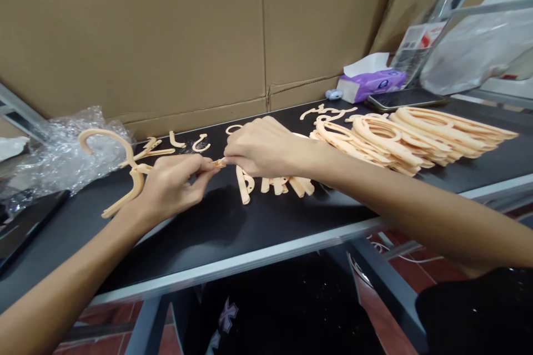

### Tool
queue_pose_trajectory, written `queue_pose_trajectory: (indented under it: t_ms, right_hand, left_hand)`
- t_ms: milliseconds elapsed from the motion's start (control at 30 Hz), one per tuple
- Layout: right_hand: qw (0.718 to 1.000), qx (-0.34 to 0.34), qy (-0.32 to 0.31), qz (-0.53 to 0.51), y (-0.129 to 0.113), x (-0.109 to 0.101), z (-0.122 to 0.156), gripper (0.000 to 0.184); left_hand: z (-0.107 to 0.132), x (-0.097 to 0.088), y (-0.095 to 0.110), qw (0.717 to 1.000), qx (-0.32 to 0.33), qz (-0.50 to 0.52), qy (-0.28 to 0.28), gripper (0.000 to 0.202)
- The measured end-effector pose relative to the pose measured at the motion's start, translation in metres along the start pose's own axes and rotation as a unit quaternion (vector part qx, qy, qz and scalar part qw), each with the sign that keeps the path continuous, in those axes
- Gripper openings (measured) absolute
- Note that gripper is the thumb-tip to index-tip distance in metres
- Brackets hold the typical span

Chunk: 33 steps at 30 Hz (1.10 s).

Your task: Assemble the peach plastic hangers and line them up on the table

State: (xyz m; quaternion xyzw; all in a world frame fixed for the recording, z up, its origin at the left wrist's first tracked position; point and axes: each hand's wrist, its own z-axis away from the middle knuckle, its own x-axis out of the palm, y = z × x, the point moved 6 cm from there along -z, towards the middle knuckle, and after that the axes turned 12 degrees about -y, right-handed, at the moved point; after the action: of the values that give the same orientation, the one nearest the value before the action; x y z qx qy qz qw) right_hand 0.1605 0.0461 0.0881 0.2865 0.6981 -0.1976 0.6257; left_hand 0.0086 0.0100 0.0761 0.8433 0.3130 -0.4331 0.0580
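Note:
A peach-coloured plastic clothes hanger (132, 191) is in my left hand (172, 183), its curved hook standing up on the left and one arm slanting down below it. The hanger's other arm runs through my left fist, and its end shows between thumb and forefinger. My right hand (266, 147) is closed, with thumb and fingertips pinched at that same end. My right fingers hide whether a separate small piece is in the pinch. Behind and below my right hand lie several loose hanger arms (242, 186). Hanger hooks (201, 144) lie farther back on the black tabletop (225, 233).
Stacked hangers (416, 138) fill the right side, with loose pieces (328, 113) behind. A phone (406, 100), a purple tissue pack (372, 86) and a plastic bottle (427, 33) stand at the back right. Crumpled clear wrap (70, 147) lies left. A cardboard wall (187, 39) closes the back.

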Motion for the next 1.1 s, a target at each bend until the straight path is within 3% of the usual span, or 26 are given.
queue_pose_trajectory:
  t_ms: [133,533,667,1000,1100]
  right_hand:
    - [0.999,0.001,-0.009,0.033,-0.003,0.0,0.001,0.027]
    - [0.996,-0.024,-0.021,0.081,-0.01,0.004,-0.002,0.021]
    - [0.996,-0.029,-0.04,0.076,-0.01,0.006,-0.003,0.021]
    - [0.998,0.001,0.041,0.039,0.001,-0.007,0.002,0.03]
    - [0.998,-0.012,0.066,0.014,0.008,-0.007,0.003,0.028]
  left_hand:
    - [0.001,0.001,0.001,1.0,0.026,-0.004,0.011,0.015]
    - [-0.002,0.001,0.0,0.999,0.024,-0.025,0.005,0.012]
    - [0.0,0.008,-0.009,0.999,0.006,-0.027,-0.044,0.012]
    - [0.001,-0.001,-0.02,0.998,-0.045,-0.026,-0.045,0.016]
    - [0.004,-0.003,-0.027,0.997,-0.056,-0.046,-0.019,0.014]
